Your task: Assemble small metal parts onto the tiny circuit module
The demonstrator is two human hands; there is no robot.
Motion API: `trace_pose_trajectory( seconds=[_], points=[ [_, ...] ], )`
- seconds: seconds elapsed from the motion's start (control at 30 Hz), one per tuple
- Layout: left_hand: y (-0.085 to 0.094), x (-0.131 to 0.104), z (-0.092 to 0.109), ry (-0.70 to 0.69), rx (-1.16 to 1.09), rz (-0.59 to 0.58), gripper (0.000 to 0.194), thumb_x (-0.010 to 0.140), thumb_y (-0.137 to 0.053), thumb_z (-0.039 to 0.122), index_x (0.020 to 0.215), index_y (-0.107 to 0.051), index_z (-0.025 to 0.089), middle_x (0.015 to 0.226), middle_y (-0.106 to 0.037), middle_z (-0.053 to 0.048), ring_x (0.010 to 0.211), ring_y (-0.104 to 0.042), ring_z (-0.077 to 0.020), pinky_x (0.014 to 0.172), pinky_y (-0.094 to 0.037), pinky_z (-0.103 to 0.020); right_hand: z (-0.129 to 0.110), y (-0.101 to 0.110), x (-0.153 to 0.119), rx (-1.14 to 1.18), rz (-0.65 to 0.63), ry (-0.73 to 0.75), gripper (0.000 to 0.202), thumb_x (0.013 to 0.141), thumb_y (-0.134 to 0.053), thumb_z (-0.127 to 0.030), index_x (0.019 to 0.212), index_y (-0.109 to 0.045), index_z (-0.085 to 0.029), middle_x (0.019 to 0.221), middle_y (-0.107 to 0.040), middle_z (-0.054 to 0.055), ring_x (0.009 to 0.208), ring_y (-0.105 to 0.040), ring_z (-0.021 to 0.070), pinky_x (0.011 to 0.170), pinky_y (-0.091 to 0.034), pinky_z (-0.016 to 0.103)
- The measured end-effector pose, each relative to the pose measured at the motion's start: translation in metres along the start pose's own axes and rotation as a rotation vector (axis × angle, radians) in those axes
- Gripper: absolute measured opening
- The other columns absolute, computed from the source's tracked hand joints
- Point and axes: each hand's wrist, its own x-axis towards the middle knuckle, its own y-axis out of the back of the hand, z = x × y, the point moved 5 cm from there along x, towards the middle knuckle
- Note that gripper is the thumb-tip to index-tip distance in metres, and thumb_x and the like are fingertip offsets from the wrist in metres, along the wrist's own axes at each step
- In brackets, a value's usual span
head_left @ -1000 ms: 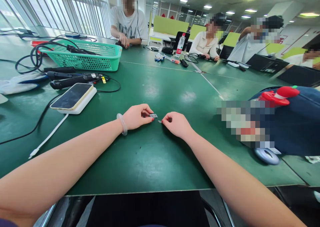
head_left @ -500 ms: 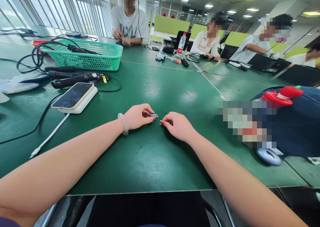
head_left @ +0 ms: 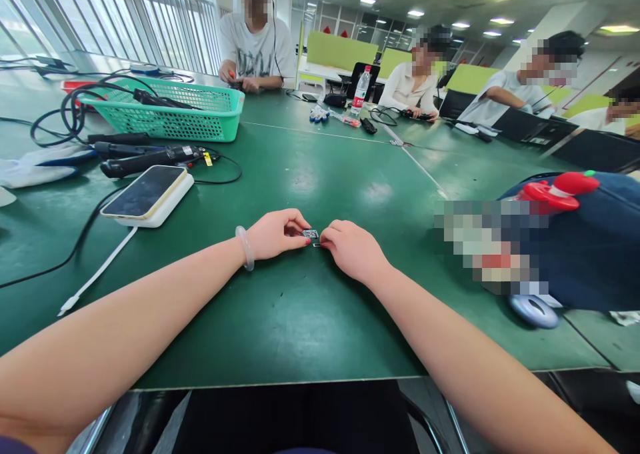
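Observation:
Near the middle of the green table [head_left: 280, 321], my left hand [head_left: 280, 233] pinches a small dark patterned piece [head_left: 311, 235] by its left edge between thumb and fingers. Just to its right, my right hand [head_left: 353, 249] is closed with its fingertips on a tiny light-edged piece [head_left: 317, 245], whose right end is hidden by the fingers. The tiny piece lies right below the patterned one; whether they touch is too small to tell. A translucent bracelet [head_left: 245, 248] circles my left wrist.
At the left lie a phone [head_left: 145, 192] on a white block, black handheld tools [head_left: 150, 161] and a green basket [head_left: 200, 117] with cables. A dark blue bag [head_left: 590, 254] and a roundish blue object [head_left: 533, 311] are at the right. Several people sit across the table.
My right hand has come slightly closer to my left, and its fingers have closed up more. The tiny piece has shifted left, and more of the patterned piece shows.

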Motion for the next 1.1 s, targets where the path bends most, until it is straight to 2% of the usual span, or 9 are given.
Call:
trace_pose_trajectory(
  seconds=[0.17, 0.33, 0.43, 0.53, 0.63, 0.73, 0.93, 1.1],
  points=[
    [0.0, 0.0, 0.0, 0.004, 0.005, -0.002, 0.025, 0.07, -0.066, 0.03, 0.088, -0.056, 0.016, 0.082, -0.07, -0.004, 0.074, -0.065, -0.0147, 0.07, -0.051, -0.029, -0.005, 0.001, -0.001, 0.113, -0.034, 0.014, 0.018, 0.09, -0.045, -0.02, 0.09, -0.064, -0.021, 0.087, -0.06, 0.003, 0.082, -0.054, 0.0149, 0.069, -0.04, 0.026],
    [0.001, 0.0, 0.0, 0.003, 0.003, 0.002, 0.026, 0.069, -0.067, 0.03, 0.089, -0.057, 0.016, 0.083, -0.07, -0.004, 0.075, -0.065, -0.0151, 0.07, -0.051, -0.029, -0.004, 0.004, -0.002, 0.296, -0.072, -0.003, 0.011, 0.085, -0.057, -0.03, 0.082, -0.063, -0.021, 0.086, -0.06, 0.002, 0.081, -0.054, 0.0133, 0.072, -0.041, 0.026],
    [0.0, 0.001, 0.0, 0.007, -0.009, -0.004, 0.026, 0.069, -0.067, 0.029, 0.089, -0.056, 0.016, 0.085, -0.07, -0.005, 0.076, -0.065, -0.0152, 0.07, -0.051, -0.029, 0.003, 0.004, -0.003, 0.347, -0.086, -0.037, 0.005, 0.082, -0.058, -0.021, 0.079, -0.063, -0.021, 0.084, -0.061, 0.0, 0.079, -0.054, 0.0125, 0.071, -0.041, 0.025],
    [0.0, 0.001, 0.0, 0.016, -0.007, -0.007, 0.026, 0.069, -0.067, 0.029, 0.089, -0.056, 0.016, 0.086, -0.07, -0.005, 0.076, -0.065, -0.0153, 0.07, -0.05, -0.029, 0.013, 0.004, -0.003, 0.332, -0.087, -0.107, 0.012, 0.081, -0.055, -0.014, 0.085, -0.063, -0.021, 0.086, -0.063, 0.001, 0.079, -0.055, 0.0129, 0.071, -0.041, 0.025],
    [0.0, 0.001, 0.0, 0.02, 0.007, -0.007, 0.026, 0.069, -0.067, 0.029, 0.089, -0.056, 0.016, 0.087, -0.07, -0.006, 0.076, -0.065, -0.0152, 0.07, -0.05, -0.029, 0.02, 0.004, -0.004, 0.287, -0.081, -0.185, 0.011, 0.081, -0.058, -0.019, 0.09, -0.064, -0.022, 0.089, -0.064, 0.001, 0.08, -0.056, 0.0143, 0.07, -0.041, 0.027],
    [0.0, 0.001, 0.0, 0.018, 0.017, -0.006, 0.027, 0.069, -0.067, 0.03, 0.089, -0.057, 0.016, 0.087, -0.07, -0.006, 0.075, -0.065, -0.015, 0.069, -0.049, -0.029, 0.018, 0.004, -0.004, 0.263, -0.089, -0.162, 0.009, 0.082, -0.058, -0.022, 0.087, -0.065, -0.022, 0.088, -0.064, 0.001, 0.082, -0.056, 0.015, 0.07, -0.041, 0.027],
    [-0.001, 0.0, -0.001, 0.021, 0.014, -0.035, 0.027, 0.069, -0.067, 0.032, 0.088, -0.057, 0.016, 0.086, -0.071, -0.005, 0.076, -0.065, -0.0156, 0.072, -0.05, -0.03, 0.011, 0.001, -0.001, 0.113, -0.067, -0.082, 0.017, 0.085, -0.05, -0.017, 0.077, -0.065, -0.022, 0.084, -0.063, 0.003, 0.081, -0.055, 0.0161, 0.067, -0.039, 0.027],
    [-0.004, -0.002, 0.001, 0.026, 0.001, -0.072, 0.026, 0.069, -0.067, 0.031, 0.087, -0.057, 0.016, 0.086, -0.071, -0.005, 0.078, -0.066, -0.0159, 0.075, -0.051, -0.031, 0.016, 0.01, -0.002, 0.13, 0.04, -0.155, 0.018, 0.087, -0.048, -0.018, 0.078, -0.063, -0.021, 0.086, -0.063, 0.003, 0.081, -0.055, 0.0165, 0.068, -0.04, 0.028]
  ],
)
